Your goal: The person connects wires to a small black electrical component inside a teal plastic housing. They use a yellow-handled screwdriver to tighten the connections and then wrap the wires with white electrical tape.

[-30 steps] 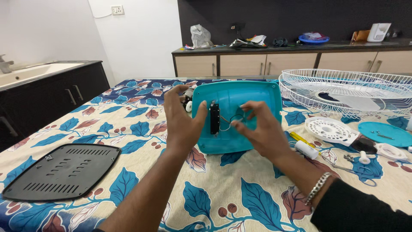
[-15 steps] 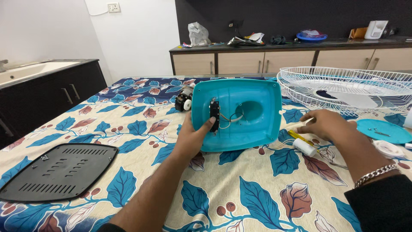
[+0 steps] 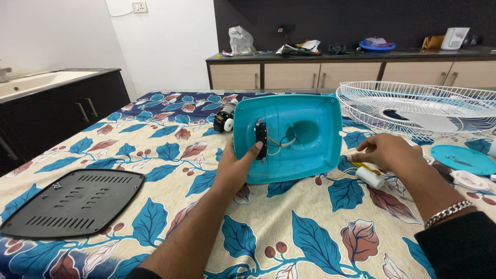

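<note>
My left hand (image 3: 236,166) grips the left edge of a teal plastic fan base shell (image 3: 305,135) that stands tilted up on the table, its hollow inside facing me. My thumb presses a small black switch block (image 3: 261,138) with wires inside the shell. My right hand (image 3: 388,153) rests on the table to the shell's right, fingers curled over a yellow-handled tool (image 3: 361,166), beside a white cylinder part (image 3: 370,177). Whether the fingers grip the tool is unclear.
A black vented base plate (image 3: 72,201) lies at the near left. A white wire fan guard (image 3: 418,108) sits at the far right, with a teal round cover (image 3: 461,158) beside it. A small motor (image 3: 224,118) lies behind the shell. Sink counter left, cabinets behind.
My right hand has left the inside of the shell and moved right and down to the tool on the table. My left hand stays holding the shell.
</note>
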